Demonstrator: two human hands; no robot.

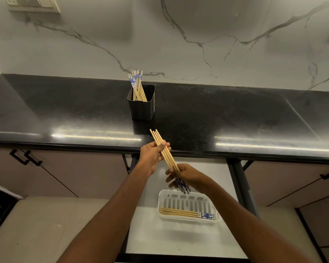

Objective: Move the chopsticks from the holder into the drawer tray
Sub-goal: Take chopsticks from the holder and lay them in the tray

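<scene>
A black square holder [141,107] stands on the dark countertop with several wooden chopsticks [138,86] leaning in it, blue-patterned ends up. Over the counter's front edge both hands hold a bundle of several chopsticks [164,150] slanting from upper left to lower right. My left hand [152,156] pinches the bundle near its plain tips. My right hand [186,176] grips it lower down, just above the blue ends. Below them, a white slotted tray [213,201] lies in the open drawer with several chopsticks [182,213] flat along its near side.
The black countertop [235,114] runs across the view against a marble wall. The open drawer [150,234] has a white floor and dark side rails. Cabinet doors with black handles [25,157] flank it on both sides.
</scene>
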